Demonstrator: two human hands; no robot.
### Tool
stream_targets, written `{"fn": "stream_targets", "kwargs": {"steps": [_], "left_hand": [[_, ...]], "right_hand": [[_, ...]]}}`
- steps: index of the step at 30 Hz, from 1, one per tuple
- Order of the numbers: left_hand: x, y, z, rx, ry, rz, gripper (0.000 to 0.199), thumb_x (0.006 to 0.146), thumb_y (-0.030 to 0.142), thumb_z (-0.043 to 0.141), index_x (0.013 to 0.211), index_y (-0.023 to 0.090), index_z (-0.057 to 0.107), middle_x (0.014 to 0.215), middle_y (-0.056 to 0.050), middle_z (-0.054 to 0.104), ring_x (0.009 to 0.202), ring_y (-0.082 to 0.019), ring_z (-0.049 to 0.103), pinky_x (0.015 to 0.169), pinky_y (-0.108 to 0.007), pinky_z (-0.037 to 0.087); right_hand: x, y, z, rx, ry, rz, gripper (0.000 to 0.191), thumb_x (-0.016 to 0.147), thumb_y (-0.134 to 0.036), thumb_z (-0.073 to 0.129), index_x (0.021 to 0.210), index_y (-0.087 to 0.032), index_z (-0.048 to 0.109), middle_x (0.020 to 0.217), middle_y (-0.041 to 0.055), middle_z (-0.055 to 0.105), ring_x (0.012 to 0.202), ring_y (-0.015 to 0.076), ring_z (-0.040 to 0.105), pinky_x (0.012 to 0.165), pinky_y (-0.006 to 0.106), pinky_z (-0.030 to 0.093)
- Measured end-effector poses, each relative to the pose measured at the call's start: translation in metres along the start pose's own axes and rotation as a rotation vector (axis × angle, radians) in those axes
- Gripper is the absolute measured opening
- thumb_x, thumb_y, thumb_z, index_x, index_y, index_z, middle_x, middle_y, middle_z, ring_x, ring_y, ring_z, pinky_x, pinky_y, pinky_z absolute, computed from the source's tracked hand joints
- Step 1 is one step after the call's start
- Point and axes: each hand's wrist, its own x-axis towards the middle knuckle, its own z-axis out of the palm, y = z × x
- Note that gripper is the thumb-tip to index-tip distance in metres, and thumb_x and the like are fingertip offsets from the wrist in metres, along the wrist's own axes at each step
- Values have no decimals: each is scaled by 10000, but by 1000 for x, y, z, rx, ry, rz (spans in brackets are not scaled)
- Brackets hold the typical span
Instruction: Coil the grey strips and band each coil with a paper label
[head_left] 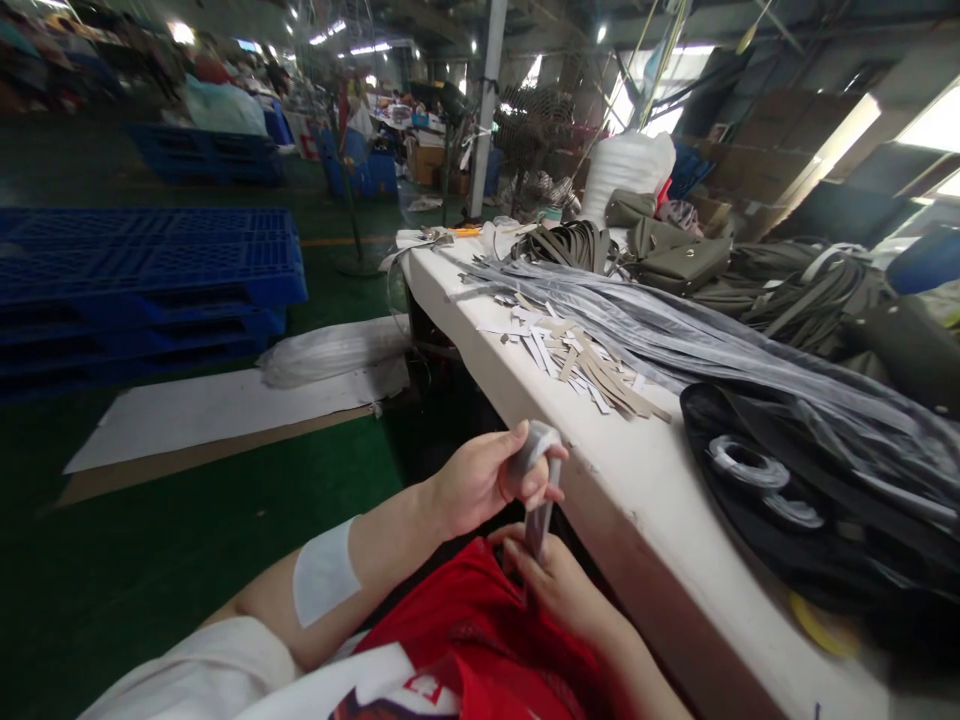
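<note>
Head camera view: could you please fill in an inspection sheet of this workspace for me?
Surface: long white worktable, running away from the viewer, edge scuffed.
Job's things: grey strap hanging between both hands, its top end folded over.
Clutter: pile of cut paper and tan strips; long grey plastic-wrapped straps; olive handbags; black bag with wrapped rings.
Grippers: left hand pinches the strap's top; right hand holds its lower end.
Cables: nothing seen.
Surroundings: green floor, blue pallets, cardboard sheet, standing fan, distant workstations.
</note>
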Motion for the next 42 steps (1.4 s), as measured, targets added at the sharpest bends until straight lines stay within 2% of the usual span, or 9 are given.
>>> {"fn": "stream_targets", "kwargs": {"steps": [4,8,13,17,21,25,30,36,42], "left_hand": [[2,-9,-13,692,184,398,439,928,535,472,1054,131,589,842,-76,627,830,-209,592,914,-382,429],[-6,-33,-17,1226,-18,327,443,887,573,477,805,153,590,720,-90,587,703,-234,574,724,-358,443],[-9,-40,-10,816,-86,-94,608,944,638,259,689,174,559,477,9,477,425,-128,448,525,-270,412],[-8,-29,0,279,-139,-314,670,911,694,300,699,134,600,345,76,342,310,-84,321,520,-278,470],[-3,-14,10,66,-13,-123,613,921,659,352,876,108,616,473,53,438,431,-105,459,625,-300,500],[4,-18,-4,619,255,338,550,935,639,339,1020,136,544,829,-75,605,774,-191,595,827,-372,480],[0,-38,-24,1385,-15,300,715,894,731,137,761,163,550,679,-82,559,659,-229,567,658,-351,447],[-3,-38,-28,795,-180,-280,726,904,728,228,689,148,609,438,25,473,387,-100,417,467,-229,356],[7,-40,-23,-53,-159,-428,675,866,718,428,728,102,666,319,82,352,304,-72,372,536,-235,473]], "right_hand": [[-22,-16,-6,225,-35,-39,445,932,-523,492,857,-133,694,598,-9,532,547,115,465,536,233,387],[-28,-17,-50,133,256,-11,469,898,-560,521,717,-147,650,480,-22,482,416,105,399,431,235,318],[-18,-6,-76,-486,637,-135,297,854,-392,593,1075,-200,638,1070,109,664,1009,273,598,903,394,468],[-9,2,-51,-442,442,-185,393,867,-263,513,1256,-209,533,1204,111,618,1085,255,579,945,387,460],[-1,7,-12,-153,174,2,290,956,-372,414,942,-174,626,726,32,613,665,175,574,624,278,469],[-15,-9,-3,102,-6,-16,380,953,-486,464,824,-157,603,631,-19,512,574,113,453,563,232,394],[-33,-25,-54,-42,204,-13,365,913,-503,535,808,-167,628,586,-10,564,523,126,484,506,233,385],[-23,7,-88,-553,245,18,394,960,-468,421,921,-217,722,891,65,717,803,209,639,743,295,468],[-9,21,-37,-165,303,38,689,969,-631,121,855,-180,630,487,-13,511,437,150,476,467,262,380]]}}
